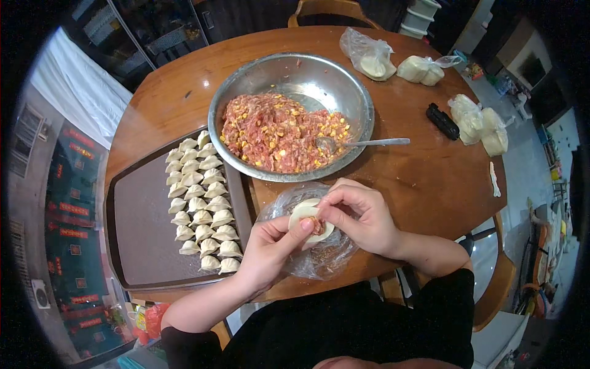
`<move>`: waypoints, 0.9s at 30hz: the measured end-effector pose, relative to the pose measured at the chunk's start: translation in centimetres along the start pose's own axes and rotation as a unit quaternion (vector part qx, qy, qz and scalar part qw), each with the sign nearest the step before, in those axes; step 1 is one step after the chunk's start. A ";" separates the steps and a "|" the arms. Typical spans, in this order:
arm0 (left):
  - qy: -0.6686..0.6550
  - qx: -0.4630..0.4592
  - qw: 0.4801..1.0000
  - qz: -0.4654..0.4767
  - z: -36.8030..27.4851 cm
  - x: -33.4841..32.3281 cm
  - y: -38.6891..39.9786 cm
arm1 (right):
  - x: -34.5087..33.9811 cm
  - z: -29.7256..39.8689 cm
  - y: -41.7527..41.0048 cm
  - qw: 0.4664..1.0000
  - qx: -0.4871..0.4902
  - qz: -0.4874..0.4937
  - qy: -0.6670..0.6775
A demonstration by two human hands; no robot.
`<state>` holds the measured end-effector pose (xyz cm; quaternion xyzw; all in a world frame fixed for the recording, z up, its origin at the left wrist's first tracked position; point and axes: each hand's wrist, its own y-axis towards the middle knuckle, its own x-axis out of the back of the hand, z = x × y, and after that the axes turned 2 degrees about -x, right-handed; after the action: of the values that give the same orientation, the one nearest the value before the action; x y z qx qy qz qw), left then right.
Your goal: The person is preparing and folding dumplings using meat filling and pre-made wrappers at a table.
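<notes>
Between my hands is a round dumpling wrapper [302, 212] with a lump of meat filling [318, 226] on it. My left hand [279, 244] holds it from below, thumb pressed by the filling. The fingertips of my right hand [357, 214] pinch its upper right edge. Beneath them a clear plastic bag [318, 263] lies crumpled on the table. Just beyond stands a wide steel basin [295, 62] of minced meat with corn [272, 129]; a metal spoon [382, 142] rests in it. To the left, folded dumplings [201, 217] stand in rows on a dark tray [143, 221].
The round wooden table [415, 184] carries bagged wrappers [375, 64] at the back, another bag [421, 70] beside them and more bags [481, 124] at the right. A black rolled plastic bundle [442, 121] lies near these. Wooden chairs [495, 276] stand around the edge.
</notes>
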<state>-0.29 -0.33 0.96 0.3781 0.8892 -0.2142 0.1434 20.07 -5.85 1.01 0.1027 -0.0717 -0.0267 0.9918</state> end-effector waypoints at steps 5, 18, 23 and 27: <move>-0.047 -0.002 0.999 0.002 0.3 -0.2 0.2 | 0.0 0.2 -0.1 0.993 -0.072 0.040 0.085; -0.072 0.004 0.997 0.039 -0.2 -0.4 0.2 | 0.3 0.1 0.2 0.979 -0.145 0.053 0.136; -0.066 0.002 0.996 0.054 -0.3 -0.5 0.1 | 0.5 0.0 0.3 0.972 -0.167 0.064 0.154; -0.085 -0.011 0.994 0.064 0.6 -0.2 0.5 | 0.5 0.1 0.5 0.974 -0.163 0.074 0.138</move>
<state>0.23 -0.41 0.39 0.4132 0.8500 -0.2259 0.2359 20.58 -5.46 1.26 -0.0636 0.0641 0.0502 0.9946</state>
